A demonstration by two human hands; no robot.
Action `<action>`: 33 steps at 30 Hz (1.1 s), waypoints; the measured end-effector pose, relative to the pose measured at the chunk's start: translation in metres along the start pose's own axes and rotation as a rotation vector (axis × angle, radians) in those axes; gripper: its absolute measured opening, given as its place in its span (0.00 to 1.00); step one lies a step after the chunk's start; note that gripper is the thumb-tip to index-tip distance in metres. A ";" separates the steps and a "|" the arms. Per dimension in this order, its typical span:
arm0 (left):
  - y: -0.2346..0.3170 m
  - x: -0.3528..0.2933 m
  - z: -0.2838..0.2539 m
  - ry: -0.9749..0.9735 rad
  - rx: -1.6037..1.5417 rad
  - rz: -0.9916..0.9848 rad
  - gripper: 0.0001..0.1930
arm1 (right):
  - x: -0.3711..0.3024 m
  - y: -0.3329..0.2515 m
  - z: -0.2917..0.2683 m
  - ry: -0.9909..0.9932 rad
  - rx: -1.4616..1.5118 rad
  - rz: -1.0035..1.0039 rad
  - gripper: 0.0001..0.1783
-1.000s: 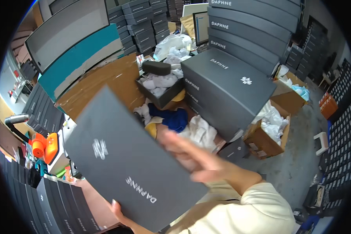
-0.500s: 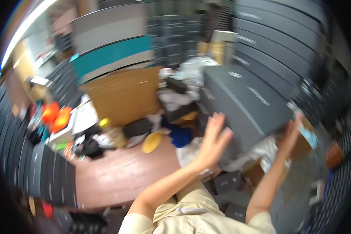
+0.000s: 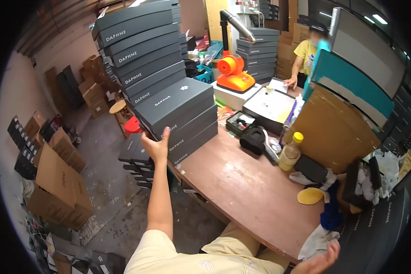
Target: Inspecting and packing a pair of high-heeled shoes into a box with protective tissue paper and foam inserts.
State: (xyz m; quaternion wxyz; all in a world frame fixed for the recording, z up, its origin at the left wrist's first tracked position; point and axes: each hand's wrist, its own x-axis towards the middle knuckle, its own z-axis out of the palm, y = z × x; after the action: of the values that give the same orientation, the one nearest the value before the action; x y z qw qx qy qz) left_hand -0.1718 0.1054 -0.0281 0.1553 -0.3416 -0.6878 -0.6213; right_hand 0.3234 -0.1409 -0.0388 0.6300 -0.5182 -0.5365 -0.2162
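Observation:
My left hand (image 3: 156, 147) is at the near end of a short stack of dark grey shoe boxes on the table's left corner. Its thumb and fingers are spread against the upper shoe box (image 3: 176, 104), touching it without wrapping round it. Taller shoe boxes (image 3: 144, 55) rise right behind. Down at the table's near right edge is my right hand (image 3: 323, 262), palm turned up, fingers loosely apart and holding nothing. It is beside a crumpled white cloth (image 3: 316, 242).
The brown table (image 3: 242, 182) carries a bottle with a yellow cap (image 3: 291, 153), a yellow oval pad (image 3: 310, 196) and an orange blower (image 3: 235, 75). A cardboard panel (image 3: 338, 128) stands at right. Across the table a person (image 3: 306, 55) works. Open cartons (image 3: 61, 182) lie on the left floor.
The view has swung left. Both hands were raised by a large dark box stack on the right; now my left hand is against the left shoe boxes and my right hand is low.

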 end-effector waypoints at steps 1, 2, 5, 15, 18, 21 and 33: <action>-0.014 0.003 0.003 -0.146 0.093 -0.032 0.38 | 0.005 -0.035 0.029 -0.145 0.087 0.201 0.14; -0.029 -0.003 0.004 -0.026 0.098 0.113 0.35 | -0.002 -0.044 0.052 -0.233 0.231 0.321 0.14; -0.057 0.003 0.010 -0.028 -0.025 0.054 0.27 | -0.022 -0.054 0.100 -0.546 0.372 0.371 0.16; 0.019 -0.141 -0.086 -0.238 -0.322 0.129 0.11 | -0.058 0.000 0.079 -0.692 -0.091 0.387 0.12; 0.038 -0.215 -0.123 -0.472 -0.311 0.319 0.13 | -0.040 0.046 0.021 -0.572 -0.453 0.360 0.12; 0.043 -0.273 -0.140 -0.941 -0.319 0.590 0.13 | -0.019 0.076 -0.023 -0.615 -0.651 0.346 0.15; 0.044 -0.307 -0.162 -1.286 -0.630 0.714 0.05 | 0.026 0.265 0.052 -1.223 -0.911 0.347 0.22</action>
State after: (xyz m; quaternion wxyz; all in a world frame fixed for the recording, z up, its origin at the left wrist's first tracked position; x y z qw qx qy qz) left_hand 0.0437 -0.1351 -0.1616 -0.1859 -0.8602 -0.2841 -0.3805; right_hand 0.5282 0.0102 -0.1333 -0.0274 -0.8293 -0.5581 0.0105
